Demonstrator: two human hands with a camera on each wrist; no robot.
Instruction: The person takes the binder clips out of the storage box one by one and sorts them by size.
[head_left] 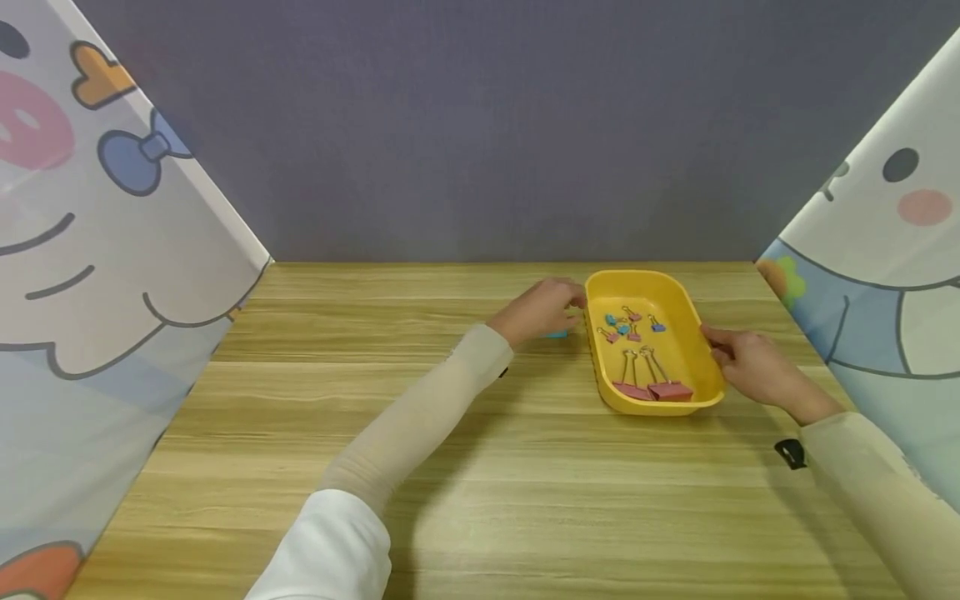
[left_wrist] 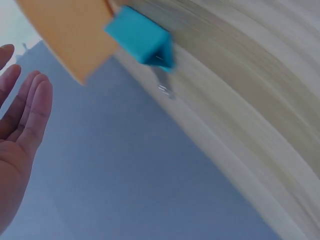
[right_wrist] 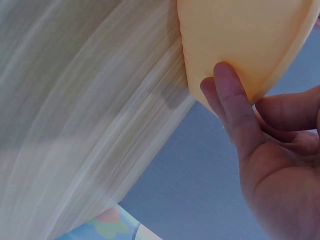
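Holding: one yellow plastic tray (head_left: 637,287), right of centre in the frame, its right rim pinched in my right hand (head_left: 757,371).
Tray lie: long axis from upper to lower frame, lower end leaning slightly right; on or just above the wood-grain table (head_left: 525,500), I cannot tell which.
Tray contents: small binder clips (head_left: 633,337) in pink, teal and blue, about the middle; two large pink binder clips (head_left: 670,392) at the lower end, wire handles pointing up the frame.
Loose piece: one teal binder clip (head_left: 557,335) on the table, just left of the tray.
Key relation: teal binder clip just below my left hand (head_left: 540,310) in the frame; my right is the farther, across the tray's width.
Left pose: forearm slanting up from lower left, fingers extended, gripping nothing; contact with the tray's left rim, cannot tell.
Right pose: forearm from lower right, fingers against the tray's outer wall.
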